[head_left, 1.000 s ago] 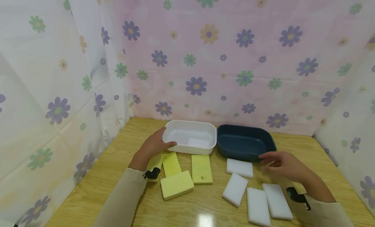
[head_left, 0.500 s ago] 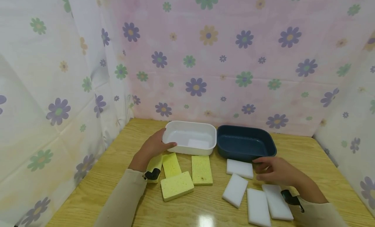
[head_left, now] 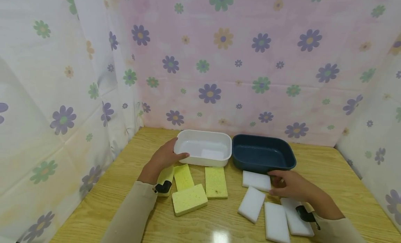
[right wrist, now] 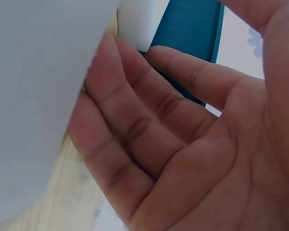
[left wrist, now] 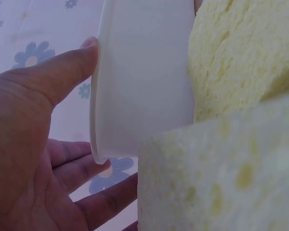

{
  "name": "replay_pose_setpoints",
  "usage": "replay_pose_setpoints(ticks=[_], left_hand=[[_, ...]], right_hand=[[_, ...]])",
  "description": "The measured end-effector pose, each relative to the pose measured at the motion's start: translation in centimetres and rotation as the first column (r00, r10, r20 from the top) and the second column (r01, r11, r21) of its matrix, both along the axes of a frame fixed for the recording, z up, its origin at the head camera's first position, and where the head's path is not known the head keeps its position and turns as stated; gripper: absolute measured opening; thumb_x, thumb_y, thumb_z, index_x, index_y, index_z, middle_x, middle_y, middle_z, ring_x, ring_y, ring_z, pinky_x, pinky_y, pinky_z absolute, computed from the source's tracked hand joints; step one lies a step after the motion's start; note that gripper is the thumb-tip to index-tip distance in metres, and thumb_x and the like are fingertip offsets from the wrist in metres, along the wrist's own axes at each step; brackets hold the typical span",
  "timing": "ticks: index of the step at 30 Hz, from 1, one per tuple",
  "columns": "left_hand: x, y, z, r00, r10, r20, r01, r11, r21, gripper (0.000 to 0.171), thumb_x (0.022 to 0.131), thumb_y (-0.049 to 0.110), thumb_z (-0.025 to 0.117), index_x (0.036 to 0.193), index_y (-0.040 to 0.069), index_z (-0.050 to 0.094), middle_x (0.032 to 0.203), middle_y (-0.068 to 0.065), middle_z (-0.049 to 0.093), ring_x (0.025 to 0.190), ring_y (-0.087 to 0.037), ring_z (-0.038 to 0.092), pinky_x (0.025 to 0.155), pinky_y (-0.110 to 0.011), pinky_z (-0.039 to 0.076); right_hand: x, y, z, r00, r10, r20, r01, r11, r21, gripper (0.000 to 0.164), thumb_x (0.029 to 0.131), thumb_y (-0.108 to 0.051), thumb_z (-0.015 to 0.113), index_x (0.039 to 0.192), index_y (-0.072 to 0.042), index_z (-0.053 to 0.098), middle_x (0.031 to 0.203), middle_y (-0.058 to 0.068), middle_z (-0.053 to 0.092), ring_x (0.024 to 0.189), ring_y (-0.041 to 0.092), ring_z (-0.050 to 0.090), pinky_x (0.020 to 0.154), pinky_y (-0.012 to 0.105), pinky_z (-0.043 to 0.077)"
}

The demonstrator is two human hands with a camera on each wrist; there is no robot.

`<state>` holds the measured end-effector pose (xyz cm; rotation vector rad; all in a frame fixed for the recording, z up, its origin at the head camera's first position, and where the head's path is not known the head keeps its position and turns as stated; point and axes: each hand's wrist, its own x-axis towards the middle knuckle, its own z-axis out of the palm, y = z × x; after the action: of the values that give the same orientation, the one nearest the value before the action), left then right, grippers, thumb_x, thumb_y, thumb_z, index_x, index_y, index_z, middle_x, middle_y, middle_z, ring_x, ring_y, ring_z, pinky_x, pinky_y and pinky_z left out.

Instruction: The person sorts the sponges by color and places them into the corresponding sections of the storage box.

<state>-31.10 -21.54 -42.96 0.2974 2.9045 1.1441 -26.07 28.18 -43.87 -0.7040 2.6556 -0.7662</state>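
1. At the left of the work, the left hand (head_left: 163,157) grips the left end of a white container (head_left: 208,162). Thumb bears on the near rim; other fingers reach round the far side. Spread is wide; the container rests on the table (head_left: 325,159).

2. Just nearer than this grip lies the first yellow pad (head_left: 166,173), partly hidden by the wrist.

3. Right of that, just nearer than the left thumb, lies the second yellow pad (head_left: 183,175). The third yellow pad (head_left: 189,200) overlaps its near end in view; contact cannot be judged.

4. Farther right of the left grip, the fourth yellow pad (head_left: 216,182) lies flat, near the white container.

5. Left of the right hand lies the tilted white pad (head_left: 252,204). Beyond it, the upper white pad (head_left: 256,180) lies with its right end at the right fingertips.

6. Beyond the right fingertips sits a dark blue container (head_left: 263,166), beside the white one.

7. Nearer than the right hand lie the lower white pad (head_left: 277,222) and the rightmost white pad (head_left: 293,220), the latter partly under the wrist.

8. Right hand (head_left: 294,185): fingers loosely bent, thumb parted from forefinger; firm hold on the upper pad cannot be confirmed.
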Motion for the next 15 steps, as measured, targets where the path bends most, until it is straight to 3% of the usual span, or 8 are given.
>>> replay_pose_setpoints(ticks=[15], left_hand=[[0.26,0.07,0.32,1.0,0.018,0.017,-0.018,1.0,-0.009,0.09,0.091,0.046,0.079,0.16,0.008,0.034,0.151,-0.014,0.054,0.132,-0.037,0.056,0.106,-0.059,0.047]], right_hand=[[0.07,-0.87,-0.41,0.998,-0.039,-0.04,0.04,0.999,0.032,0.068,0.086,-0.045,0.084,0.136,-0.005,0.062,0.099,-0.002,0.065,0.081,0.009,0.055,0.068,0.028,0.047]])
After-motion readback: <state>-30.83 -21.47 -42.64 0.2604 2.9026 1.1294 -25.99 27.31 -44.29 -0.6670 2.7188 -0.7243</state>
